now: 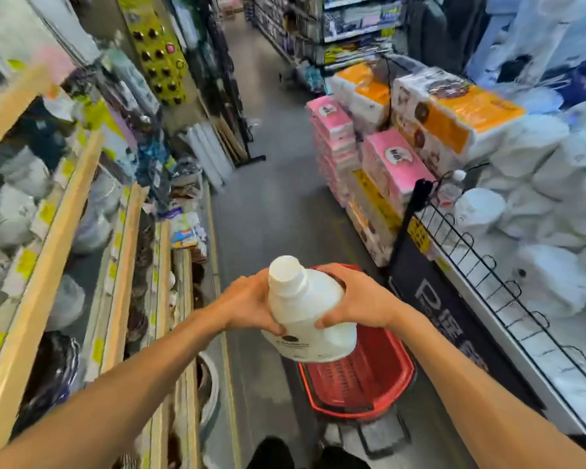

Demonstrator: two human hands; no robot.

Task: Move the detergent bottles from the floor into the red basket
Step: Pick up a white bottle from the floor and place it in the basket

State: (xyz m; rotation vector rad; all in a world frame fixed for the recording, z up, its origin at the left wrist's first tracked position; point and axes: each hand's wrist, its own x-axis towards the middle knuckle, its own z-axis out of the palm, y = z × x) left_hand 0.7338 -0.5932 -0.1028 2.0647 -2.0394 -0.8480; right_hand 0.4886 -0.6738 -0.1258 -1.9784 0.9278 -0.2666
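Right, L hand (pixel 247 302) and R hand (pixel 356 299) grip opposite sides of the detergent bottle (pixel 305 309), above the red basket (pixel 369 384). Prob heavy, stiff, slick plastic; I'd hold at its shoulders.

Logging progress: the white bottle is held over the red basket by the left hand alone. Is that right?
Not quite. The bottle is held by both hands, not one: the left hand and the right hand each hold a side. The head view shows it, held over the red basket.
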